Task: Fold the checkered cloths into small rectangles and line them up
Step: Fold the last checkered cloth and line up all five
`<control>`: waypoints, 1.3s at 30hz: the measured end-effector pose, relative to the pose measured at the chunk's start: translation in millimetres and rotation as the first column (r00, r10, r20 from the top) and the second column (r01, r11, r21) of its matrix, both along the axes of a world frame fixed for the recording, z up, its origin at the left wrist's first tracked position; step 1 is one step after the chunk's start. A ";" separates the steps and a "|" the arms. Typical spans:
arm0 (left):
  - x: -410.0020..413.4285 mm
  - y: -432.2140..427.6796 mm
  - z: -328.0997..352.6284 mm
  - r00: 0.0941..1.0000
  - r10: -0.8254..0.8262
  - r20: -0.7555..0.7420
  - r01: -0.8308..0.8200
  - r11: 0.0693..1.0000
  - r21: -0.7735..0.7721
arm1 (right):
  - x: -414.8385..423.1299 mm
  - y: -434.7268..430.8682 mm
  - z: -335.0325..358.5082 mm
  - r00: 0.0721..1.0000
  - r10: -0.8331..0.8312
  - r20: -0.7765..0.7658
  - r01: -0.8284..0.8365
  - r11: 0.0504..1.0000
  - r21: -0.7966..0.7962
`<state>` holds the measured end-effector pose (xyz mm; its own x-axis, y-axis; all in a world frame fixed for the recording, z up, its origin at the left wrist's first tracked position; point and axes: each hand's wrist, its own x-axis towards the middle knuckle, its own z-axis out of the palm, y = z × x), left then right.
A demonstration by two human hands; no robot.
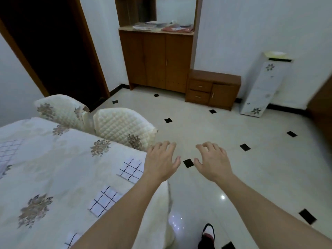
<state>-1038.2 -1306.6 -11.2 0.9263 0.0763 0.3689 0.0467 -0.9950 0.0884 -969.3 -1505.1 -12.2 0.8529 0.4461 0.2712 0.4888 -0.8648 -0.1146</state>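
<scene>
Hands: left hand (161, 161) and right hand (213, 161) spread wide, empty, mid-frame over floor (251, 177).
Folded cloths (132, 169): three lined along bed (53, 177) edge, lower left.
Next: probably reaching for unfolded cloth (9, 153), far left.

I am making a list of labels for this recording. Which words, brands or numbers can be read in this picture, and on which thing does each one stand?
No text can be read.
Papers on the cabinet: too small and blurred.
Folded checkered cloths on the bed: only grid lines.
</scene>
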 end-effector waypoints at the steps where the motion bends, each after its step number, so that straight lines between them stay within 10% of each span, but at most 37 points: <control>1: 16.9 -2.1 -4.3 1.000 0.006 -0.007 -0.006 1.000 0.013 | 16.8 -2.3 -6.1 1.000 0.001 -0.006 -0.001 1.000 0.007; 22: 336.9 -22.2 -13.8 0.956 0.249 -0.155 -0.243 0.968 0.057 | 377.7 5.2 -18.0 0.965 0.211 -0.154 -0.219 0.975 -0.039; 39: 585.7 214.6 -27.2 0.893 0.405 -0.196 -0.409 0.912 0.024 | 640.1 261.7 -15.9 0.919 0.366 -0.148 -0.387 0.909 -0.156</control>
